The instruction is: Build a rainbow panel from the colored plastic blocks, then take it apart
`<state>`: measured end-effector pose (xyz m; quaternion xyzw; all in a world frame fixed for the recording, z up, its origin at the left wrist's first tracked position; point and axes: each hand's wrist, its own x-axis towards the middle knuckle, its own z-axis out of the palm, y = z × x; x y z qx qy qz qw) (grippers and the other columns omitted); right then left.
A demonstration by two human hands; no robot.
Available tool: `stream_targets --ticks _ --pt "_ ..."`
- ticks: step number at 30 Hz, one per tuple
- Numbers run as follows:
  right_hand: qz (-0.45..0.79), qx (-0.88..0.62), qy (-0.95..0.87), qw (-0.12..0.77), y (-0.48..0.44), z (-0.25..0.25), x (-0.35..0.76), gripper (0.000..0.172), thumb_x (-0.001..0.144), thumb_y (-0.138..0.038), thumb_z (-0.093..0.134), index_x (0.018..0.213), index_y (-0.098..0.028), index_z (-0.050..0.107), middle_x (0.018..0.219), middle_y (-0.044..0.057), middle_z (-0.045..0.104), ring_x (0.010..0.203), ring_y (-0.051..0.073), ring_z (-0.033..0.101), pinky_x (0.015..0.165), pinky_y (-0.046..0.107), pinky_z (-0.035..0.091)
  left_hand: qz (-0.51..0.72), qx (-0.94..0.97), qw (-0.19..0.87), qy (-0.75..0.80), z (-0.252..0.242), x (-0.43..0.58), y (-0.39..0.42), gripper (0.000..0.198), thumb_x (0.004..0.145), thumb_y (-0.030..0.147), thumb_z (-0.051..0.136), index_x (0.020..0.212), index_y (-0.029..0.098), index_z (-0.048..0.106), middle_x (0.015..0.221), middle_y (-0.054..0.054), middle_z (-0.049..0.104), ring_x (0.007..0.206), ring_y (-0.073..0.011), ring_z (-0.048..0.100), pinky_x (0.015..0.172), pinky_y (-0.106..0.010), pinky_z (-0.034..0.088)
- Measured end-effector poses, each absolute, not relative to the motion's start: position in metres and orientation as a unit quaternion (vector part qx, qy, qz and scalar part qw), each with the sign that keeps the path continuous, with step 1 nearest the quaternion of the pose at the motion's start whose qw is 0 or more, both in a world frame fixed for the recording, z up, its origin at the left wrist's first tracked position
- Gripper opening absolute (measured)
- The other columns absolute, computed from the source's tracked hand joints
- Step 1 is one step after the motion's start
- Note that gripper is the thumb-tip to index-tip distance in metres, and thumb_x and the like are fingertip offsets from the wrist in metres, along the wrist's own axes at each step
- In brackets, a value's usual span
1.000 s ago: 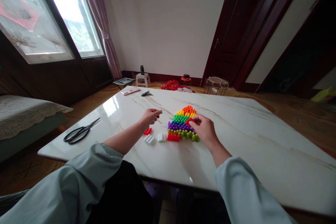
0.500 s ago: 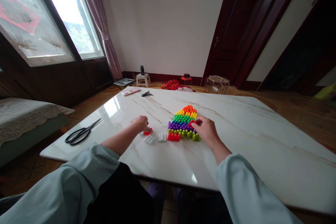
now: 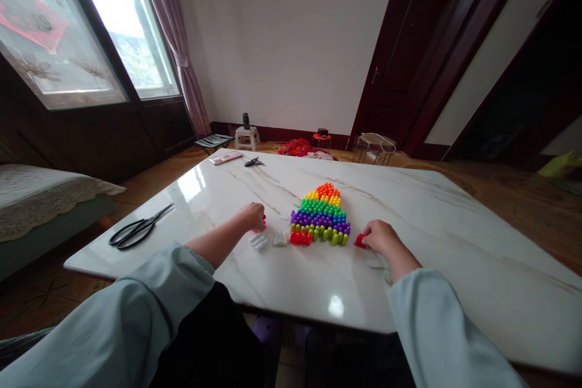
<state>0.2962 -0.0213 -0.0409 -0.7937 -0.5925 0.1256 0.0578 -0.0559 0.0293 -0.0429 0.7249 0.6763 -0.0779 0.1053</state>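
Rows of glossy beads (image 3: 318, 206) form a striped block on the table: orange at the far end, then yellow, green, blue, purple and olive. A cluster of red beads (image 3: 301, 238) lies against its near left edge. My right hand (image 3: 381, 236), right of the block, has its fingertips closed on a small red bead cluster (image 3: 360, 241) at the tabletop. To the left, my left hand (image 3: 251, 217) is closed over more red beads (image 3: 264, 222), partly hidden by the fingers. Clear whitish bead clusters (image 3: 259, 242) lie just nearer to me, between that hand and the block.
Black-handled scissors (image 3: 140, 230) lie on the left of the marble-patterned table (image 3: 445, 242). At its far edge are a pink phone (image 3: 226, 157) and a small dark tool (image 3: 253, 162). Stools, including a white one (image 3: 247, 137), stand on the floor beyond.
My right hand has moved from the block's right side toward me and to the right, carrying the red beads down to the tabletop. My left hand has shifted slightly right.
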Motion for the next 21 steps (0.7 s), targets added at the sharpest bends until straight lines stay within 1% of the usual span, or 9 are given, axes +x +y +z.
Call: stream_targets --ticks 3,6,8,10,11,13,16,19,21 --pt "0.164 -0.786 -0.595 0.017 -0.023 -0.042 0.299 0.028 0.055 -0.013 0.071 0.081 -0.022 0.071 0.075 0.004 0.068 0.072 0.019 0.065 0.057 0.024 0.044 -0.044 0.748 0.11 0.653 -0.047 -0.057 0.03 0.019 0.051 0.016 0.069 0.07 0.015 0.067 0.082 -0.007 0.068 0.081 -0.0227 0.065 0.063 -0.025 0.049" --pt "0.152 -0.792 -0.592 0.002 -0.03 -0.028 0.296 0.034 0.052 -0.02 0.076 0.086 -0.024 0.071 0.085 0.005 0.069 0.078 0.023 0.066 0.058 0.027 0.045 0.01 0.739 0.124 0.662 -0.044 -0.058 0.031 0.015 0.051 0.013 0.067 0.065 0.014 0.065 0.075 -0.006 0.067 0.08 -0.0224 0.064 0.062 -0.024 0.048" --pt "0.115 -0.799 -0.588 0.045 -0.035 -0.017 0.289 0.029 0.057 -0.027 0.075 0.085 -0.024 0.071 0.093 0.006 0.069 0.086 0.024 0.066 0.061 0.028 0.046 0.048 0.73 0.126 0.67 -0.038 -0.056 0.032 0.014 0.055 0.015 0.067 0.069 0.013 0.066 0.076 -0.007 0.067 0.08 -0.022 0.064 0.061 -0.024 0.047" --pt "0.101 -0.777 -0.608 0.13 -0.039 -0.009 0.275 0.02 0.066 -0.03 0.07 0.085 -0.023 0.071 0.093 0.005 0.07 0.088 0.022 0.065 0.066 0.028 0.048 0.091 0.729 0.136 0.665 -0.03 -0.05 0.031 0.017 0.063 0.021 0.066 0.078 0.014 0.067 0.078 -0.006 0.067 0.079 -0.019 0.064 0.06 -0.023 0.046" --pt "0.112 -0.749 -0.629 0.177 -0.041 -0.008 0.266 0.017 0.069 -0.03 0.067 0.084 -0.023 0.07 0.09 0.004 0.071 0.086 0.02 0.066 0.068 0.027 0.048 0.128 0.722 0.166 0.659 -0.026 -0.045 0.03 0.019 0.066 0.024 0.065 0.083 0.014 0.066 0.077 -0.006 0.067 0.076 -0.0167 0.063 0.058 -0.021 0.046" --pt "0.157 -0.679 -0.67 0.258 -0.042 -0.008 0.244 0.016 0.072 -0.029 0.065 0.085 -0.021 0.069 0.084 0.003 0.071 0.079 0.017 0.066 0.069 0.025 0.049 0.224 0.687 0.289 0.628 -0.017 -0.033 0.024 0.023 0.071 0.028 0.064 0.09 0.015 0.064 0.073 -0.004 0.066 0.067 -0.0123 0.062 0.053 -0.019 0.043" --pt "0.22 -0.602 -0.694 0.328 -0.043 -0.009 0.21 0.021 0.072 -0.03 0.067 0.09 -0.019 0.068 0.082 0.002 0.071 0.07 0.014 0.065 0.066 0.024 0.05 0.341 0.586 0.514 0.525 -0.004 -0.011 0.01 0.029 0.068 0.031 0.071 0.089 0.015 0.059 0.066 0.0 0.062 0.059 -0.0087 0.059 0.047 -0.016 0.038" --pt "0.248 -0.561 -0.693 0.38 -0.045 -0.007 0.187 0.032 0.072 -0.032 0.069 0.1 -0.019 0.065 0.085 0.003 0.07 0.066 0.013 0.064 0.064 0.024 0.05 0.365 0.536 0.608 0.457 0.006 0.006 -0.004 0.038 0.061 0.03 0.079 0.088 0.016 0.056 0.062 0.002 0.06 0.054 -0.007 0.056 0.044 -0.015 0.036" --pt "0.243 -0.551 -0.69 0.401 -0.046 -0.004 0.181 0.031 0.074 -0.034 0.068 0.1 -0.019 0.065 0.083 0.003 0.07 0.066 0.013 0.063 0.064 0.024 0.05 0.37 0.527 0.628 0.438 0.009 0.012 -0.01 0.041 0.059 0.03 0.081 0.087 0.015 0.056 0.059 0.003 0.059 0.051 -0.006 0.055 0.044 -0.014 0.035"
